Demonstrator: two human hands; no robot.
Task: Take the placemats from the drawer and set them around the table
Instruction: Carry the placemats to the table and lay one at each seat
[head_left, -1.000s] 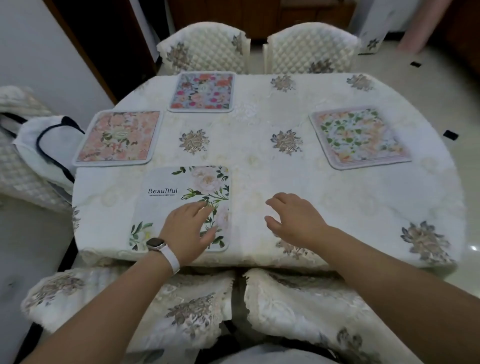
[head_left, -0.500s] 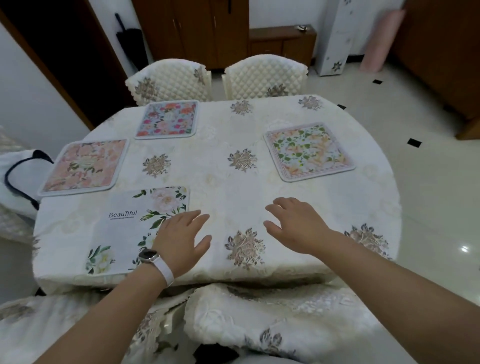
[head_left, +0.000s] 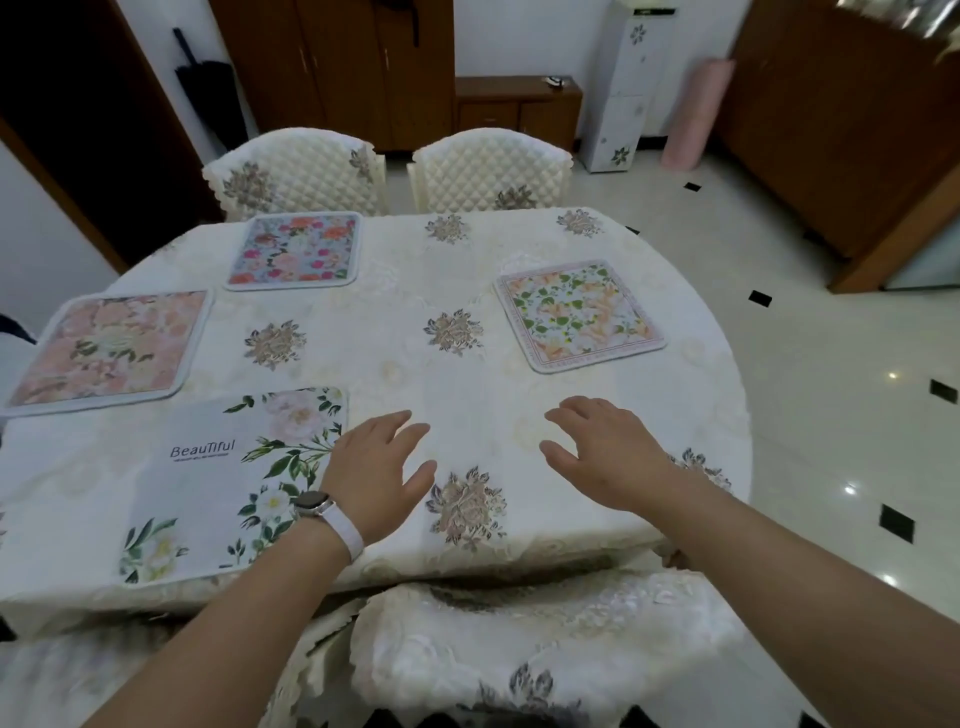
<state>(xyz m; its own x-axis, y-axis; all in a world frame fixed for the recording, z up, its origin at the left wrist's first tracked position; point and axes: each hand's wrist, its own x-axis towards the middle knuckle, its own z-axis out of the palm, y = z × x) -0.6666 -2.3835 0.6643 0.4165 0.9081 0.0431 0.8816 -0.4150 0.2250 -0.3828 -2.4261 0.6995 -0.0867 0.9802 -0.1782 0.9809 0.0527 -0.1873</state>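
Left hand and right hand hover spread and empty. Best now: square the white leaf-printed rectangular placemat, beside the left hand, with the surface edge.

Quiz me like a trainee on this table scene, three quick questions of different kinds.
1. How many placemats lie on the table?
2. True or false: the right hand holds a placemat.
3. Which wrist wears the watch? A, left; B, right; C, neither.
Key: 1, four; 2, false; 3, A.
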